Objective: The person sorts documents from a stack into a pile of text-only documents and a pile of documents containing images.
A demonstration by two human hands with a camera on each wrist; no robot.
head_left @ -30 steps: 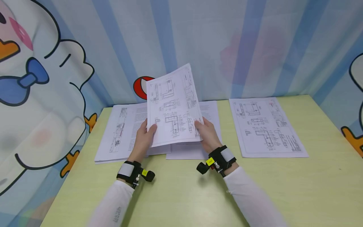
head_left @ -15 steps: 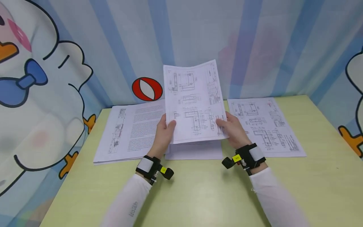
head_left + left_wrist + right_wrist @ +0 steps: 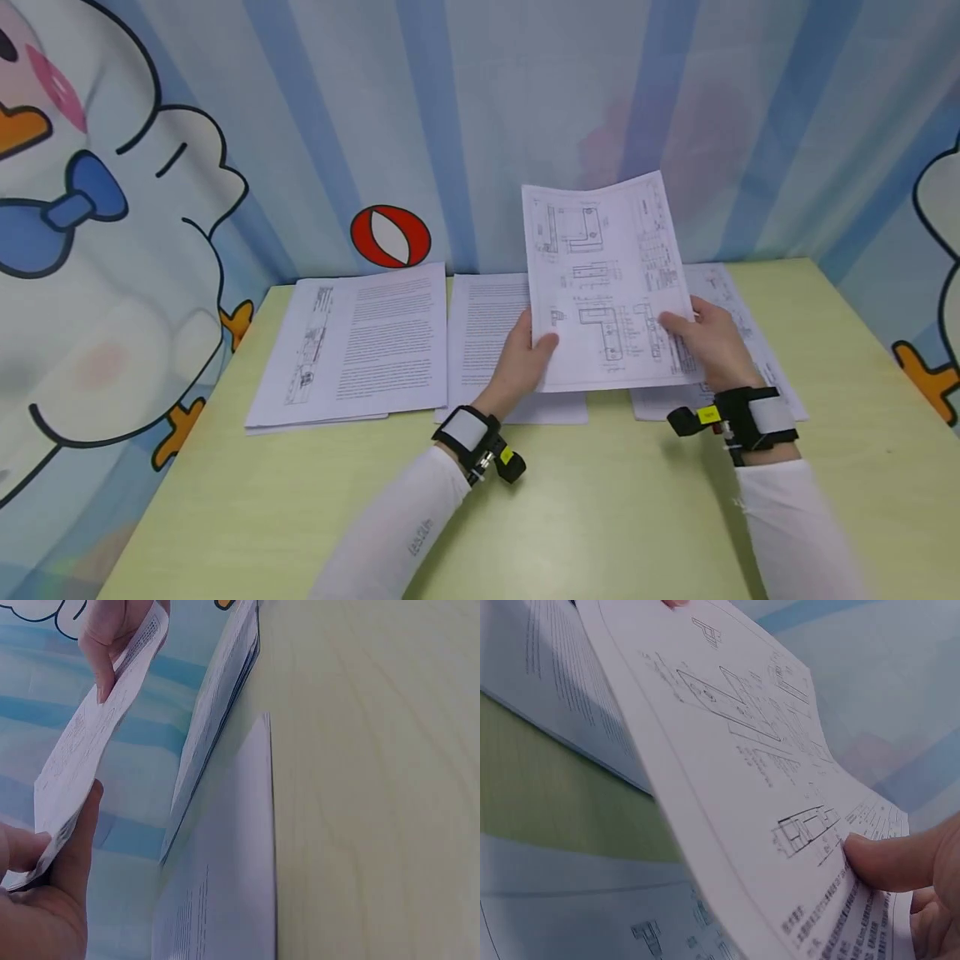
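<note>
Both hands hold a paper sheet with technical drawings [image 3: 600,283], raised above the table and tilted up. My left hand [image 3: 522,358] pinches its lower left edge, thumb in front and fingers behind. At the lower right edge my right hand [image 3: 708,346] grips it the same way; in the right wrist view the thumb [image 3: 892,859] presses on the printed face. Below and behind the sheet lie a middle stack of text pages [image 3: 487,333] and a right stack of drawings [image 3: 765,375], both partly covered from the head view. Whether the held paper is one sheet or several, I cannot tell.
A left stack of papers [image 3: 352,346], with text and a small drawing on top, lies at the table's back left. The pale wooden table [image 3: 600,517] ends at a striped cartoon curtain [image 3: 495,125] behind.
Both hands have carried the held drawing sheet to the right, from over the left and middle stacks to between the middle and right ones. The left stack is now uncovered.
</note>
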